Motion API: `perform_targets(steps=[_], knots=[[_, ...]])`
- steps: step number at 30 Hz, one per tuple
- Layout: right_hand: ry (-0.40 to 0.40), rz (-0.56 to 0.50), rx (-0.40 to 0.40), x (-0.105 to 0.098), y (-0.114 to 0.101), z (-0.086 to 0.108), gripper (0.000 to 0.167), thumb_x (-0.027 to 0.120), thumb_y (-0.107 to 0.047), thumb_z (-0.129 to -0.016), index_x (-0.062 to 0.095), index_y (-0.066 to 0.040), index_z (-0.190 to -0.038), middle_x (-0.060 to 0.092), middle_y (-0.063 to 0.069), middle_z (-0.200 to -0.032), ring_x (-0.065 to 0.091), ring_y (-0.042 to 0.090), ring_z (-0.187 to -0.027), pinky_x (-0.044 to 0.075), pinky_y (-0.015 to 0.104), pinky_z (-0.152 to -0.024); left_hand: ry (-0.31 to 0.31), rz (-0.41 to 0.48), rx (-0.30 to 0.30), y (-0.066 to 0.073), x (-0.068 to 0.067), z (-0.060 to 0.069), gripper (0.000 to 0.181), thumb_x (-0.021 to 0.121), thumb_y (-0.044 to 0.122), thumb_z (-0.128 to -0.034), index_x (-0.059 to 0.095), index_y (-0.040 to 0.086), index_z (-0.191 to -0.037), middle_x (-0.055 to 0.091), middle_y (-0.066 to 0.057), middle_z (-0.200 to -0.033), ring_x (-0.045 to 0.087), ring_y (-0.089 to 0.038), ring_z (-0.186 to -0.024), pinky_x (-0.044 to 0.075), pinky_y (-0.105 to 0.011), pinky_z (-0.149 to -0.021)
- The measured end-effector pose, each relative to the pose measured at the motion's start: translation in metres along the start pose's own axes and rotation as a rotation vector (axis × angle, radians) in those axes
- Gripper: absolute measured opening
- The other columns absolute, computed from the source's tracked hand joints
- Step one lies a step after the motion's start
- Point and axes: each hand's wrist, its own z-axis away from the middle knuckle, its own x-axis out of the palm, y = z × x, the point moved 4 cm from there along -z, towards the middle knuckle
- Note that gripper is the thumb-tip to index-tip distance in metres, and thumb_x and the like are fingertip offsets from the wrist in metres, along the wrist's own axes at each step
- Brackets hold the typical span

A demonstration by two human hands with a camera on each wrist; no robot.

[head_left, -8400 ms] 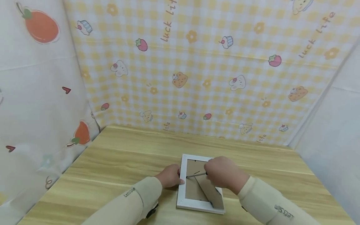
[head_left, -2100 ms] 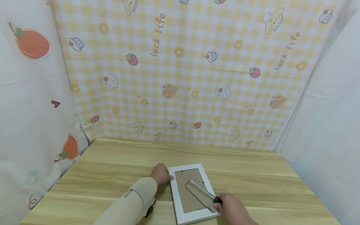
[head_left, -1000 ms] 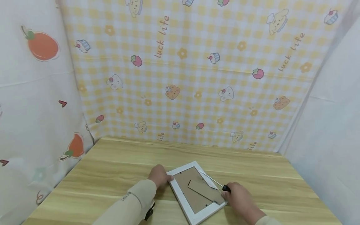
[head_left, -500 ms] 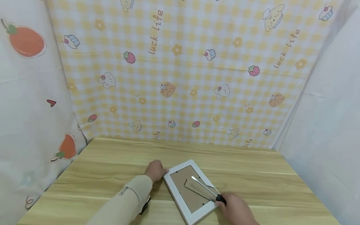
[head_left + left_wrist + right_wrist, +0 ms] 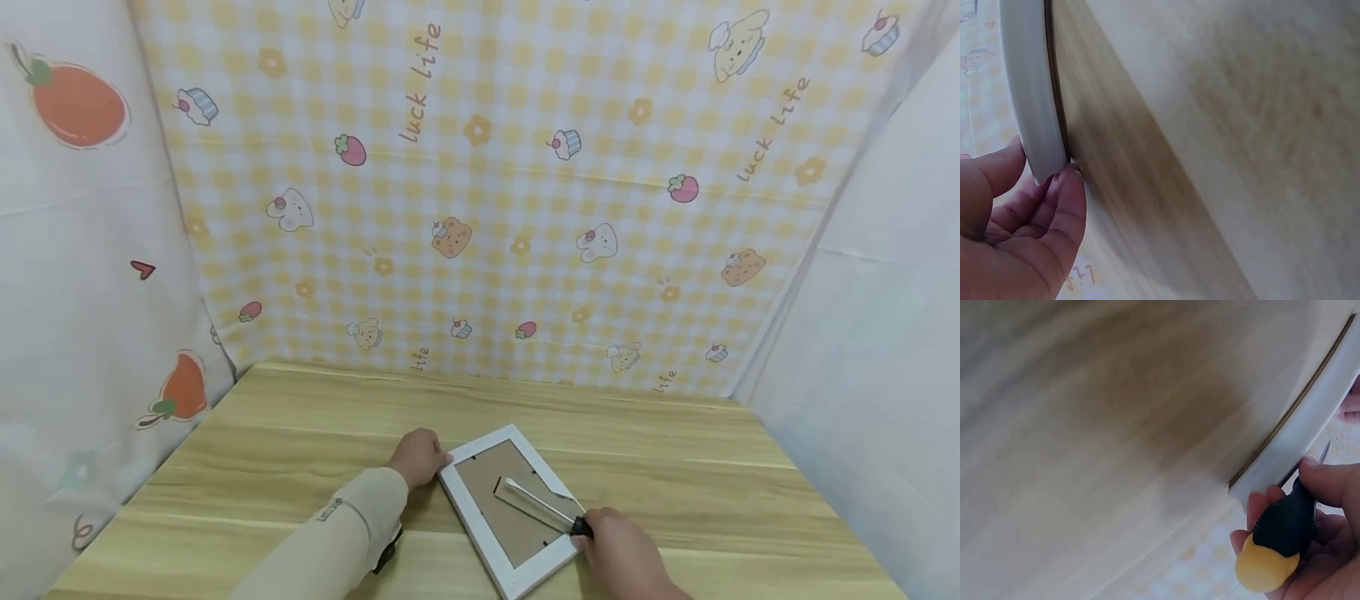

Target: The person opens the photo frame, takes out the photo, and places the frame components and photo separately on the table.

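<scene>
White picture frame [image 5: 474,518], back side up, held at two corners by both hands over a wood-grain bench.
The frame sits askew about midway between the bench's left and right edges, nearer the person than the far edge, its brown backing board [image 5: 512,537] facing up. The left hand [image 5: 418,457] pinches one corner between thumb and fingers; the right hand [image 5: 622,546] curls round the screwdriver [image 5: 542,502] and touches the opposite corner, the shaft slanting above the board. The yellowish bench [image 5: 300,467] has grain running side to side. Behind its far edge hangs a yellow-and-white checked cloth [image 5: 510,192] printed with strawberries, cupcakes and "luck life"; a white cloth [image 5: 67,233] with orange fruit flanks the left edge, a pale sheet [image 5: 862,375] the right.
</scene>
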Motion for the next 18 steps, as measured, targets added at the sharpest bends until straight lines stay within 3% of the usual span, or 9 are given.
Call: perform_targets(steps=[7, 18], knots=[[0.041, 0.017, -0.025, -0.003, 0.004, -0.006, 0.023, 0.078, -0.015, -0.077, 0.056, -0.012, -0.071, 0.051, -0.001, -0.068, 0.051, 0.015, -0.059, 0.042, 0.037, -0.051, -0.054, 0.024, -0.04, -0.003, -0.001, 0.009, 0.027, 0.07, 0.012, -0.0868, 0.054, 0.003, -0.067, 0.051, -0.002, -0.064, 0.047, -0.015, -0.061, 0.041, -0.027, -0.056], [0.034, 0.007, -0.071, -0.003, 0.008, -0.018, 0.019, 0.076, -0.012, -0.078, 0.059, -0.01, -0.072, 0.054, -0.001, -0.07, 0.05, 0.013, -0.062, 0.043, 0.036, -0.056, -0.08, -0.003, -0.025, -0.004, -0.007, 0.026, 0.029, 0.072, 0.013, -0.0847, 0.054, 0.003, -0.065, 0.05, -0.003, -0.062, 0.046, -0.016, -0.06, 0.04, -0.027, -0.056]])
